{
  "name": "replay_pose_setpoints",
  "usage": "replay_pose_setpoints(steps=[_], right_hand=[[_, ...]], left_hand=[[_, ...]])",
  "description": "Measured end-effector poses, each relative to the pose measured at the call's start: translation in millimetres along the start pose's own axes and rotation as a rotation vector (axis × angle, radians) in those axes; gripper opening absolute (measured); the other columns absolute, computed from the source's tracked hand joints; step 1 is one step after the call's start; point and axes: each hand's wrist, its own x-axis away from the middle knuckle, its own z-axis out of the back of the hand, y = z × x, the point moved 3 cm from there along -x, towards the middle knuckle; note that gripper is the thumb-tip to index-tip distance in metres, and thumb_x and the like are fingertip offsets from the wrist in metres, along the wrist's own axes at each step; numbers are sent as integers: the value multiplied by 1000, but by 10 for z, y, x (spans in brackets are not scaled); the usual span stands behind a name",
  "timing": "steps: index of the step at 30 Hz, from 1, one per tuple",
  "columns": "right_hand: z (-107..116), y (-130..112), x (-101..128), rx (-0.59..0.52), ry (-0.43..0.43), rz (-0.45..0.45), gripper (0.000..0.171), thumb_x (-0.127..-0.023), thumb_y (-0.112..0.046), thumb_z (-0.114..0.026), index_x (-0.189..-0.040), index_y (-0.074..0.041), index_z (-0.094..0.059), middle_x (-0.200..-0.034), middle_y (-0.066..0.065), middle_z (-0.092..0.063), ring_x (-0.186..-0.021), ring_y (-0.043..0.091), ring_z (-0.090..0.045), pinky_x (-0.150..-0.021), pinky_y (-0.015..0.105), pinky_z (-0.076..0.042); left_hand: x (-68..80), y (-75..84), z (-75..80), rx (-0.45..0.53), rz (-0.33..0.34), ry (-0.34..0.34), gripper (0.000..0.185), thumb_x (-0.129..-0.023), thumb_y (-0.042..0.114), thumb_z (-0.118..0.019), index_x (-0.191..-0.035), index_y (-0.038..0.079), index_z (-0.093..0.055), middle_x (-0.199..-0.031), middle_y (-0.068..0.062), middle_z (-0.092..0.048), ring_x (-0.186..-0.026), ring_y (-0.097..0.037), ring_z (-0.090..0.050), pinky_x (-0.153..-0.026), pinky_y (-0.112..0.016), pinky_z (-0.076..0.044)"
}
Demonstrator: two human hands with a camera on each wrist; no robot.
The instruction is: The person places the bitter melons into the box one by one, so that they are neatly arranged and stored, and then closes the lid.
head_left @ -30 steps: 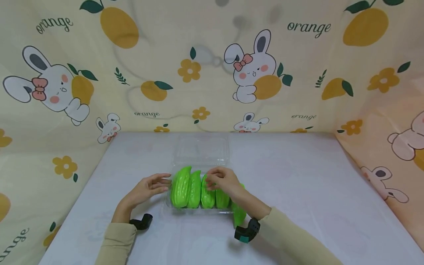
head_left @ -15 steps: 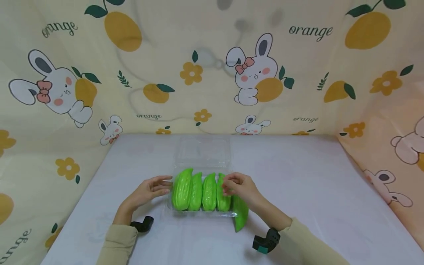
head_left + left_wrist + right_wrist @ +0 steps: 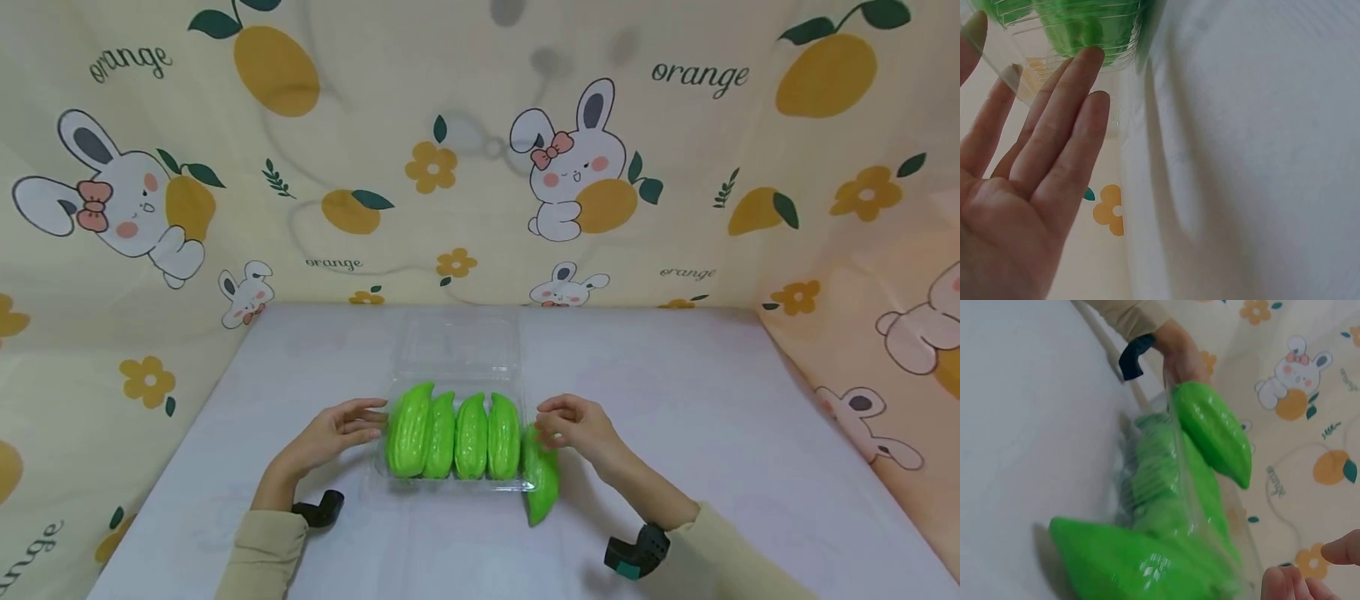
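Several glossy, ridged green toy bitter melons (image 3: 471,437) stand side by side in a clear plastic box (image 3: 532,485). The right wrist view shows one melon (image 3: 1213,434) lying on top of the others at the box's left end. Outside the box's right wall a loose bitter melon (image 3: 542,487) lies on the table. My left hand (image 3: 330,437) is at the box's left side, fingers extended and fingertips close to its wall; whether they touch is unclear. My right hand (image 3: 585,429) hovers by the loose melon's upper end, fingers bent loosely, thumb and fingertips apart.
The box's transparent lid (image 3: 457,343) lies folded back behind it. A white cloth (image 3: 660,400) covers the table. Printed curtains (image 3: 465,200) with rabbits and oranges hang at the back and sides. Each wrist wears a black band camera (image 3: 637,550).
My right hand has moved right, from above the melons in the box to beside the loose one, uncovering those it hid. My left hand has stayed at the box's left side.
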Motion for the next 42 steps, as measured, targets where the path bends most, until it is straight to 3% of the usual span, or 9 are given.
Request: replay_pose_setpoints(steps=[9,17,29,42], right_hand=[[161,134,37,42,14,-31,36,-91,-13,-60,-117,11,-54,-82,-5,-68,-74,6,-64,-68,22,-58],[216,360,80,111,38,-141,30,-90,-17,-64,-109,7,-60,-71,-4,-58,-65,7,-55,-64,23,-55],[187,506,71,163,-13,-190,44,-91,-25,-65,-118,10,-57,-89,7,-71,-71,9,-63,-66,26,-58],[108,533,35,218,-14,-209,54,-89,-27,-69,-120,15,-57,-86,9,-68,-67,8,-62,-64,30,-60]], left_hand=[[-12,-46,7,2,-2,2,57,-94,25,-63,-142,1,-43,-137,-27,-55,-123,-39,-57,-95,-29,-54],[-14,-29,17,-2,-8,-3,56,-94,25,-63,-141,1,-44,-136,-28,-54,-124,-42,-56,-96,-35,-55],[-12,-17,6,9,0,-1,57,-94,24,-63,-141,0,-43,-136,-28,-54,-124,-41,-56,-97,-34,-54],[-14,-17,2,0,0,2,55,-94,22,-62,-141,0,-43,-136,-28,-54,-123,-42,-56,-97,-36,-54]])
